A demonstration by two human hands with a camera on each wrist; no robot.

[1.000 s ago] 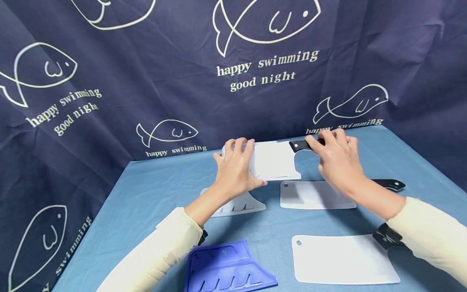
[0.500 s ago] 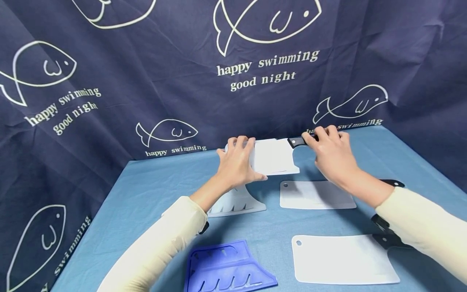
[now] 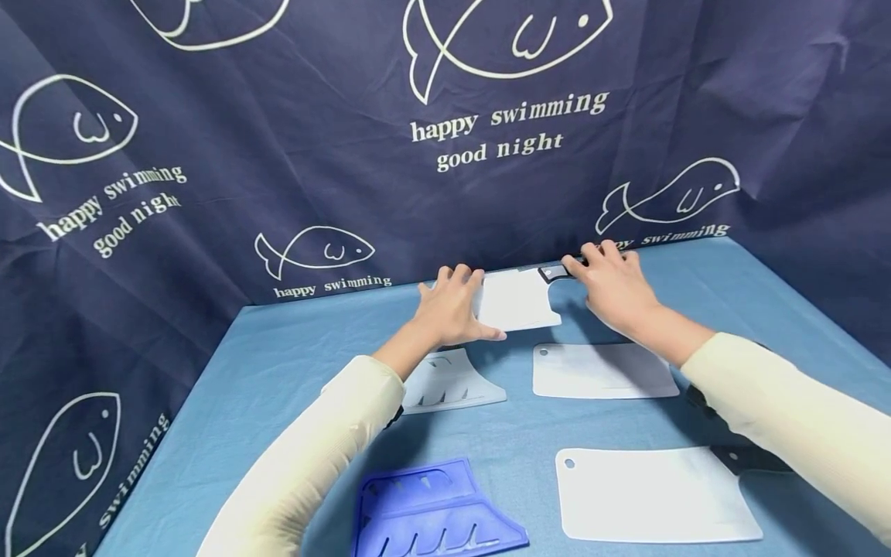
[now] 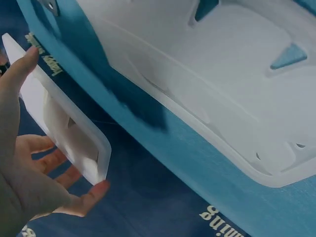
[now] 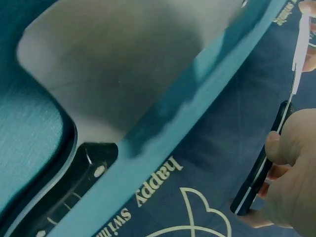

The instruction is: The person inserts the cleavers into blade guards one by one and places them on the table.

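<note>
In the head view my left hand (image 3: 452,309) grips a white blade sheath (image 3: 520,300) by its left end, thumb along the lower edge and fingers over the top. My right hand (image 3: 616,286) holds the black handle (image 3: 554,273) of a cleaver whose blade sits in that sheath. Both are raised above the back of the table. The right wrist view shows the thumb and curled fingers round the handle (image 5: 259,170). Below on the cloth lie another white sheath (image 3: 455,383), a cleaver (image 3: 599,371) partly under my right arm, and a nearer cleaver (image 3: 647,495).
A blue blade sheath (image 3: 438,507) lies at the front of the blue tablecloth (image 3: 278,387). Behind the table hangs a dark curtain (image 3: 313,155) printed with fish and lettering. The right sleeve (image 3: 780,418) covers parts of both cleavers' handles.
The right hand and the cleaver handle have shifted left and a little away, and the sheath's right end has moved left with them. The things lying on the table stay where they were.
</note>
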